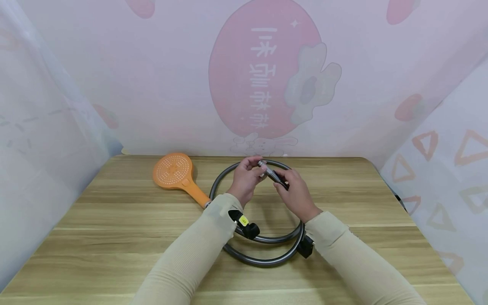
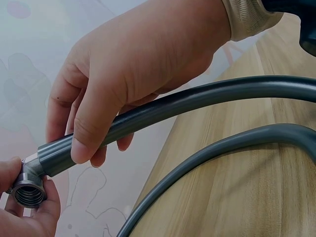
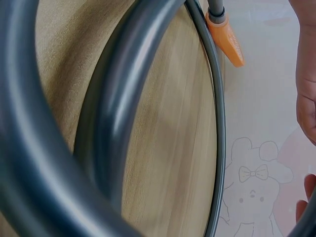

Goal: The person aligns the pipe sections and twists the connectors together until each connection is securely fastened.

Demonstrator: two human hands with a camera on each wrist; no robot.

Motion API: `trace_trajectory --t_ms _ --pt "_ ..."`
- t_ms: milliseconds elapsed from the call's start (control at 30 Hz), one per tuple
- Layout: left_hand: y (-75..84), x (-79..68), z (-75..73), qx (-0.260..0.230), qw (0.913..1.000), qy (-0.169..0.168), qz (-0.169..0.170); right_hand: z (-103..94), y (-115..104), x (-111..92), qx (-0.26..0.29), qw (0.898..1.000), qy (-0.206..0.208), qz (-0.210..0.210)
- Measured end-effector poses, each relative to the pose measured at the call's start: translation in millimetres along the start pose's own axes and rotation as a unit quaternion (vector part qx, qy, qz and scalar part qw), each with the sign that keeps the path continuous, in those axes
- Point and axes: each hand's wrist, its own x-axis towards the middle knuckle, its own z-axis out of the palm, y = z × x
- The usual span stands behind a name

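Note:
My left hand (image 1: 245,180) pinches a metal threaded elbow fitting (image 2: 31,173) between thumb and fingers. In the left wrist view, the fitting's round opening shows inner threads. My right hand (image 1: 295,197) grips the dark grey shower hose (image 2: 163,108) just behind that fitting, with thumb on one side and fingers curled round the other. The hose loops in coils beneath both hands. Its other end joins the handle of an orange shower head (image 1: 173,171), which lies at the left with its perforated face up. In the right wrist view, close hose coils fill the left side.
A wooden table (image 1: 95,237) bears the hose and shower head. Behind it hangs a pale printed curtain (image 1: 171,84) with a pink circle. Black wrist cameras (image 1: 249,230) sit near the coils, and one hose loop passes close to the right wrist.

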Motion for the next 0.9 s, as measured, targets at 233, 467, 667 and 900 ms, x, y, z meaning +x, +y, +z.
trace_trajectory --t_ms 233,467,667,900 --pt "-0.6 0.1 -0.8 0.0 1.0 -0.002 0.002 -0.7 -1.6 -0.5 0.005 1.0 -0.003 0.001" --pt "-0.9 0.3 -1.3 0.003 1.0 -0.002 0.002 -0.6 -1.0 -1.2 -0.003 1.0 -0.005 -0.006" --pt "-2.0 0.9 -1.1 0.002 1.0 -0.001 0.001 -1.0 -1.0 -1.4 -0.007 1.0 -0.012 -0.008" --pt "-3.4 1.1 -1.3 0.008 1.0 -0.002 0.001 -1.1 -0.3 -2.0 -0.014 1.0 -0.022 -0.006"
